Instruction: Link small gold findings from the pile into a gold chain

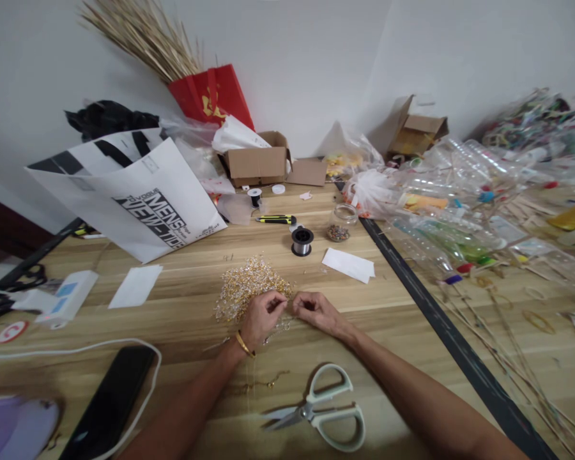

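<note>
Two hands at gold-silver pile | tabletop stretches right to black strip

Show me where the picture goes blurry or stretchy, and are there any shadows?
Head view: the bottles on the right look smeary and stretched; head view: the bag's big letters can still be read; head view: a soft shadow lies beside the scissors; head view: whatever is at the fingertips of the left hand and right hand is too tiny to make out.
</note>
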Demonstrator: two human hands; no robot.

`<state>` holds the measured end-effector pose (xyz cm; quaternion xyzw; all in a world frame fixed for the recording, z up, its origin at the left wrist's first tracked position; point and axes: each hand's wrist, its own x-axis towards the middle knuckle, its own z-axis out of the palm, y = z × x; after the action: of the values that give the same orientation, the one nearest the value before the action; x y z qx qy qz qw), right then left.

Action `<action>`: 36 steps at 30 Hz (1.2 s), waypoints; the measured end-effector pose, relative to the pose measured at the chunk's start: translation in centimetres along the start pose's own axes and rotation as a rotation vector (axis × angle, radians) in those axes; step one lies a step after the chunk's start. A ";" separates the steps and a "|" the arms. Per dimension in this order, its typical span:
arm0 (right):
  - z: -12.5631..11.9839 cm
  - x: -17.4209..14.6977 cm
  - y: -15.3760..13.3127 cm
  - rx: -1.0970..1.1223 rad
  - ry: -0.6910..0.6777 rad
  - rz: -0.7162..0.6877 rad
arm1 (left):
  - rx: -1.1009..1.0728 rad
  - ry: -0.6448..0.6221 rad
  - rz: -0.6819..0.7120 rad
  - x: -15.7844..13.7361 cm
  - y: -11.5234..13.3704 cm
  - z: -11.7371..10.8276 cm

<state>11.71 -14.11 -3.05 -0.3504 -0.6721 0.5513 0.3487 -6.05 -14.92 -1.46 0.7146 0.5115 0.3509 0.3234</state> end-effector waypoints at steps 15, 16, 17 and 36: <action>-0.1 -0.1 -0.2 0.017 -0.012 -0.011 | 0.010 -0.006 -0.004 0.0 -0.2 0.0; -0.1 -0.1 -0.2 0.017 -0.014 -0.011 | 0.008 -0.006 -0.002 0.0 -0.2 0.0; -0.1 -0.1 -0.2 0.016 -0.015 -0.011 | 0.003 -0.007 0.001 0.0 -0.2 0.0; 0.0 -0.1 -0.4 0.001 -0.012 -0.004 | -0.010 0.004 0.001 0.0 -0.2 0.0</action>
<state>11.76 -14.25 -2.67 -0.3455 -0.6747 0.5531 0.3457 -6.14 -14.87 -1.58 0.7125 0.5099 0.3553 0.3257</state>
